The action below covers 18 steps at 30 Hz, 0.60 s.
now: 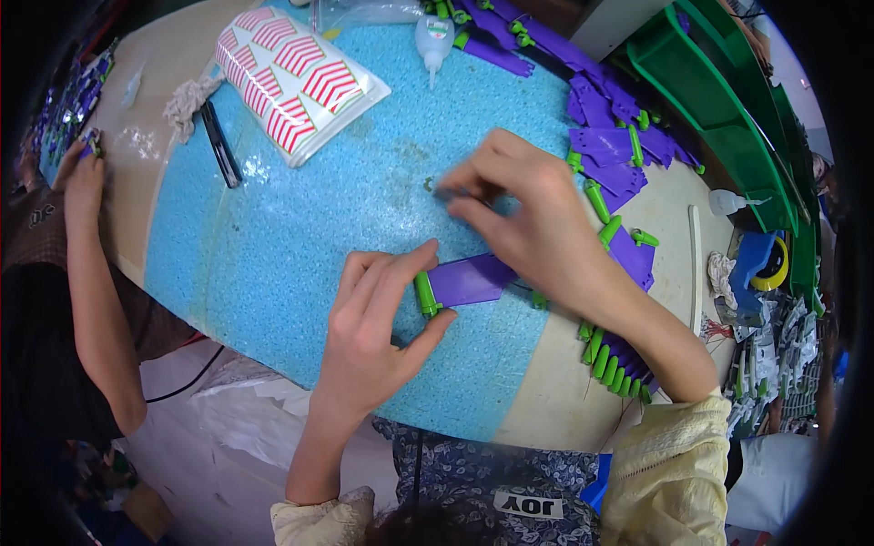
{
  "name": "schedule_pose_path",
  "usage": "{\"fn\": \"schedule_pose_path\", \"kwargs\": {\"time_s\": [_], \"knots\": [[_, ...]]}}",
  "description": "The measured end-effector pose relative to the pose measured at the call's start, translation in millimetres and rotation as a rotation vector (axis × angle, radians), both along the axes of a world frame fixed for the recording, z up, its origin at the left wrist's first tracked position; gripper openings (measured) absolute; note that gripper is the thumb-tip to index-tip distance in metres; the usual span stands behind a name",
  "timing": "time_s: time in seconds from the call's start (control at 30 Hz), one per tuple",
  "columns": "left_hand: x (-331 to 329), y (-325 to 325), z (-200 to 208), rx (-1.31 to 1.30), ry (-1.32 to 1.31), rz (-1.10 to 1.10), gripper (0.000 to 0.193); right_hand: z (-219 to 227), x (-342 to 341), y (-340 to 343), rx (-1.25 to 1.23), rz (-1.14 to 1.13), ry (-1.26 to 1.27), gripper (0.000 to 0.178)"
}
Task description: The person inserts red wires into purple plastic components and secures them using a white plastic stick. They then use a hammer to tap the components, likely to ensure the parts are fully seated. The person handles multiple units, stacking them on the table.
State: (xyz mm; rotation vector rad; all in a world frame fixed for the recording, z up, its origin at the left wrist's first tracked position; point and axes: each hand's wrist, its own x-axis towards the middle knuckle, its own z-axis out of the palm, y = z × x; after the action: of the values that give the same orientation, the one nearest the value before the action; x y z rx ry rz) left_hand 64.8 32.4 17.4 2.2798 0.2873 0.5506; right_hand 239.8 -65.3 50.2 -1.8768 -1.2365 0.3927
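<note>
My left hand (369, 332) grips the green end of a flat purple plastic piece (471, 280) between fingers and thumb, low over the blue mat. The piece's right end runs behind my right wrist. Raised above the mat, up and right of that piece, my right hand (519, 196) has its fingers curled and the thumb close to them. Its fingertips are smeared by motion, and whatever they hold cannot be made out.
More purple pieces with green ends (605, 146) lie along the mat's right side. A red-and-white patterned pouch (296, 77), a dropper bottle (434, 41) and a black cutter (220, 146) rest toward the back. Green bins (715, 100) stand right. Another person's arm (91, 273) is at left.
</note>
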Motion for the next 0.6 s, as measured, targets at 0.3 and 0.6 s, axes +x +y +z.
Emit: {"fn": "schedule_pose_path", "kwargs": {"time_s": [0.3,0.6], "knots": [[5,4,-11,-0.118,-0.036,-0.017,0.072,-10,-31,-49,-0.036,0.036,0.143,0.016],[3,5,-15,-0.124,-0.029,0.005,0.073,-12,-29,-42,-0.072,0.084,0.015,0.019]]}}
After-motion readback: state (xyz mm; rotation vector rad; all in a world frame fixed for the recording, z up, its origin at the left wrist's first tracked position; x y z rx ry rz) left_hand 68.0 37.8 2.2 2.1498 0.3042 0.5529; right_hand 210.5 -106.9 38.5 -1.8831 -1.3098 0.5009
